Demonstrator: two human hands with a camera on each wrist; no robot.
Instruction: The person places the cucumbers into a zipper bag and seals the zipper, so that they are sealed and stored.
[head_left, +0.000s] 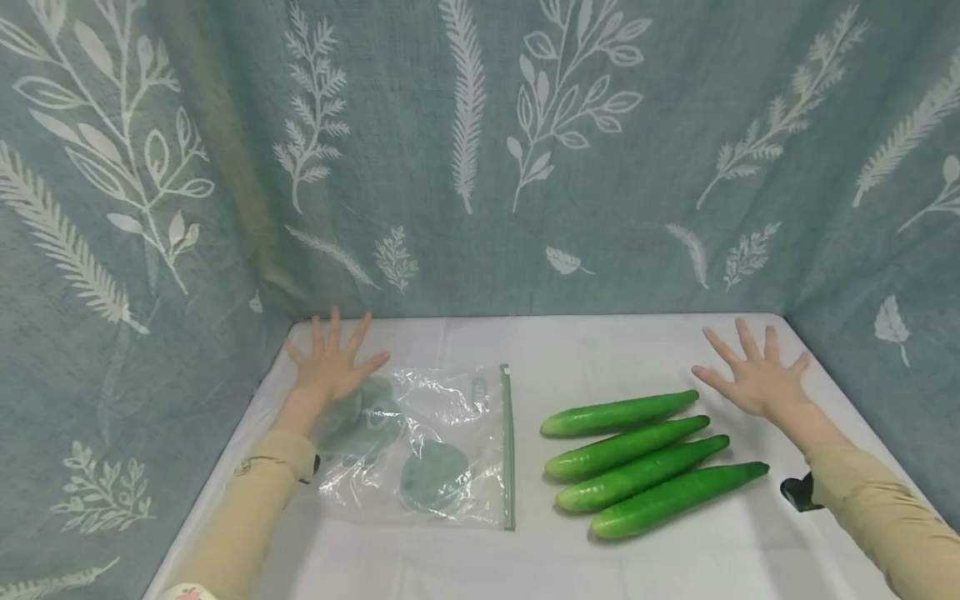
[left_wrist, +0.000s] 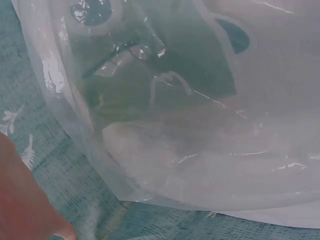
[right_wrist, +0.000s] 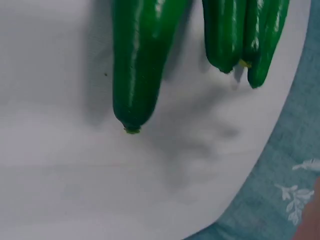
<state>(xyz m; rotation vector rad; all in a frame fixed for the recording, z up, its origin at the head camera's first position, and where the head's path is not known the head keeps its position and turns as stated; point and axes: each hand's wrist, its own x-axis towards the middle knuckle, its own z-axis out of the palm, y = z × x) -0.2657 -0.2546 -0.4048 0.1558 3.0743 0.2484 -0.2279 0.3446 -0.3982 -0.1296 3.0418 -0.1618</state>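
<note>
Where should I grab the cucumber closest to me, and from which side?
Grip that cucumber around its middle, probably from above and the near side: its long, rounded body lies flat, with another cucumber close along its far side.

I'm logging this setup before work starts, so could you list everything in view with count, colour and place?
cucumbers: four, green, side by side on the table's right half
zip bag: one, clear with green print and green zip strip, flat on the table's left half
table: one, white, beneath both
curtain: count unclear, blue-green with white leaf prints, behind and at both sides
wrist pieces: two, black, one at each cuff
sleeves: two, tan, on the forearms
left grip: one bare hand, by the bag's far left corner
right grip: one bare hand, beyond the cucumbers' right ends
</note>
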